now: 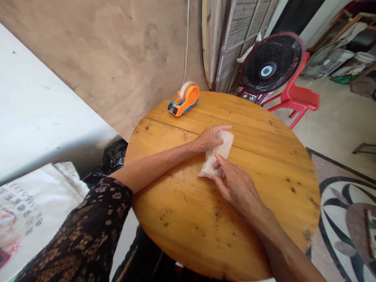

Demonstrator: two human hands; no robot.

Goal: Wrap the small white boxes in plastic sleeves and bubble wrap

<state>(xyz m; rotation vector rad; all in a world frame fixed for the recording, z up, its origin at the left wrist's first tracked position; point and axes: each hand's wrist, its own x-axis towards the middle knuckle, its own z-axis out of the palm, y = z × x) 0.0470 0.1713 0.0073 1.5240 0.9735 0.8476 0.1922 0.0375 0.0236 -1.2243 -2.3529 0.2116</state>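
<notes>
1. Packet (226,145), whitish and see-through, is lying near the middle of the round wooden table (264,168), a bit toward the far rim; long side is running slantwise, near end pointing to the near-left rim. Contents are too blurred to tell.
2. Left hand (210,139) is reaching in over the left rim and touching the packet's far-left side. Index finger is stretching out along the far end, thumb is resting on the top face; gap between them is wide. Other fingers are hiding, so cannot tell if they are gripping underneath.
3. Right hand (236,178) is coming in over the near-right rim. Fingers are bending loosely over the packet's near half, thumb is standing apart from the index finger by the near end. Fingertips are seemingly touching the plastic, not closing around it.
4. Tape dispenser (190,100), orange and blue, is standing near the far-left rim, well apart from both hands, and is carrying a tape roll (183,92).
5. White cord (186,43) is hanging against the wooden panel (117,51) behind the dispenser.
6. Fan (272,64) is standing beyond the far-right rim, red chair (302,96) just beside it.
7. Printed white sack (38,207) and black plastic bag (113,158) are sitting off the left rim.
8. Dark patterned sleeve (88,227) is covering the left upper arm.
</notes>
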